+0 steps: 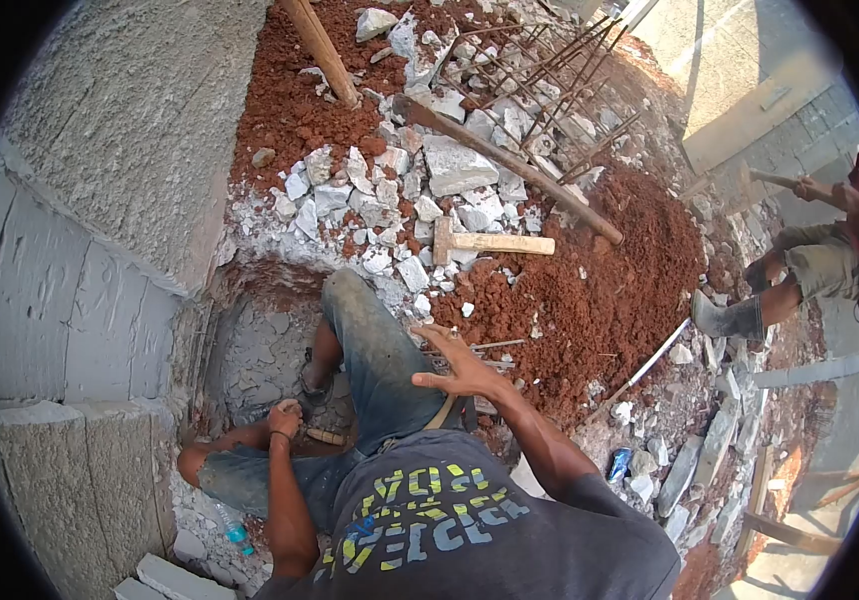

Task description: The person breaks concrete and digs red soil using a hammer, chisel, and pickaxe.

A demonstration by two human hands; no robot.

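Observation:
My left hand point(287, 418) is closed beside my bent left knee, over the edge of a square pit point(260, 355); what its fingers hold, if anything, is too small to make out. A short tan piece point(327, 437) lies just to the right of it. My right hand point(460, 368) is held above my right thigh, fingers spread and empty. Beyond it, a hammer with a pale wooden handle point(500, 243) rests on broken rubble point(375, 205) and red soil. Farther off, a long wooden handle point(530, 175) lies slantwise across the rubble.
Rough concrete walls point(130, 120) stand at the left. Rusty rebar point(570, 80) sticks out at the top, near an upright wooden pole point(322, 52). At the right, another person point(820, 260) holds a wooden handle. A plastic bottle point(235, 530) lies at lower left.

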